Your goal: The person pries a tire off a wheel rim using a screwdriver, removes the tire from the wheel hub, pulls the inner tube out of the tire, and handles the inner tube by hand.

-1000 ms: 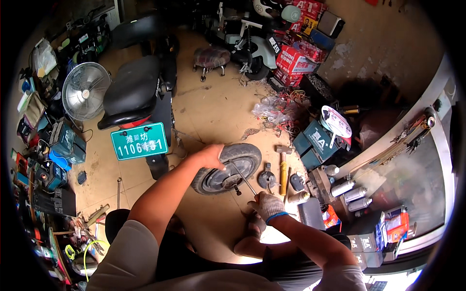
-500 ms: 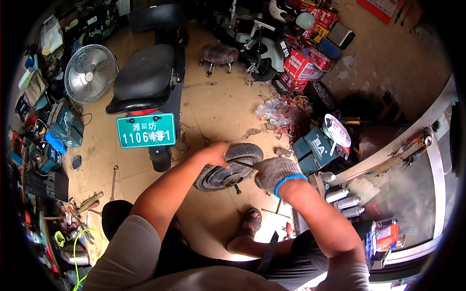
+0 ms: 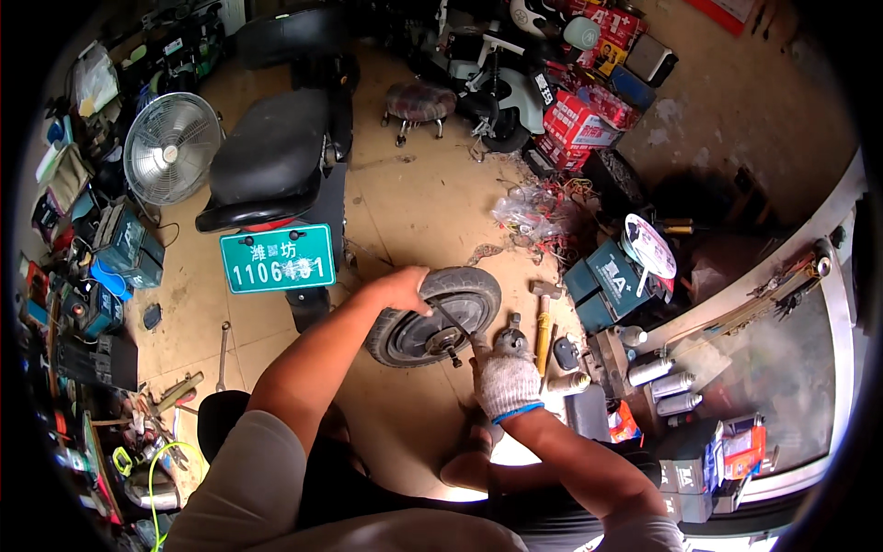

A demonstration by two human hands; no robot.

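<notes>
A small black wheel [image 3: 432, 346] with a worn tyre [image 3: 472, 279] lies tilted on the tiled floor in front of me, its axle stub pointing toward me. My bare left hand [image 3: 403, 291] is closed over the tyre's left upper edge; its fingertips are partly hidden. A thin dark tyre lever [image 3: 452, 319] slants across the wheel from near that hand. At its lower end is my right hand [image 3: 509, 382], in a grey knit glove with a blue cuff, fingers closed about the lever's end. Just beyond the glove stands a dark metal tool [image 3: 515, 339], partly covered.
A hammer [image 3: 544, 317] with a yellow handle lies right of the wheel, near dark batteries [image 3: 607, 281] and spray cans [image 3: 664, 384]. A scooter [image 3: 271, 156] with a green plate stands ahead left, beside a fan [image 3: 172, 147]. A spanner [image 3: 223, 354] lies left.
My right hand has come down toward me, swinging the lever's near end downward and uncovering the hammer and metal tool. My left hand stays on the tyre, almost unmoved.
</notes>
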